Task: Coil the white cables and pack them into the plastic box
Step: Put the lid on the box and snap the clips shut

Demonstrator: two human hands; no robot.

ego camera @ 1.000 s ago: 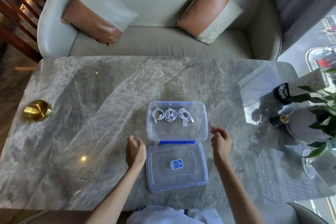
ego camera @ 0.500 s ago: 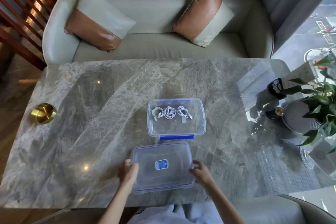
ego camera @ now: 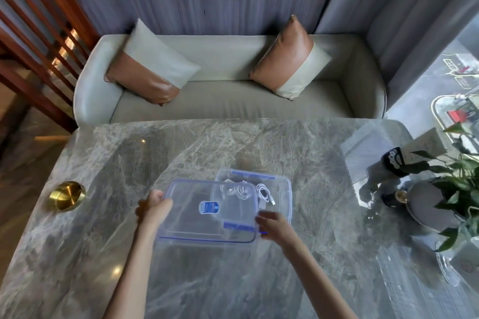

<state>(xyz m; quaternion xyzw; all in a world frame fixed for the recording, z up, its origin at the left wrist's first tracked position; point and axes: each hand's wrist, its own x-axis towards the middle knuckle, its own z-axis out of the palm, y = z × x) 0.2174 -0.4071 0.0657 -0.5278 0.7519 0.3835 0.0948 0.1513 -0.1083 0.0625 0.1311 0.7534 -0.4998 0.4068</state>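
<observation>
One plastic box (ego camera: 285, 185), one lid (ego camera: 186, 223). Two hands: left hand (ego camera: 153, 211), right hand (ego camera: 272, 223). One clear white cable coil (ego camera: 263, 193), the others blurred. Two cushions (ego camera: 151, 70) at twelve o'clock, one brass bowl (ego camera: 67, 195) at nine, one plant (ego camera: 461, 179) at three.

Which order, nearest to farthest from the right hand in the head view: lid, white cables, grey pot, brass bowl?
1. lid: the right hand holds its right edge.
2. white cables: just beyond the hand, inside the plastic box.
3. grey pot: far to the right.
4. brass bowl: far to the left.
</observation>
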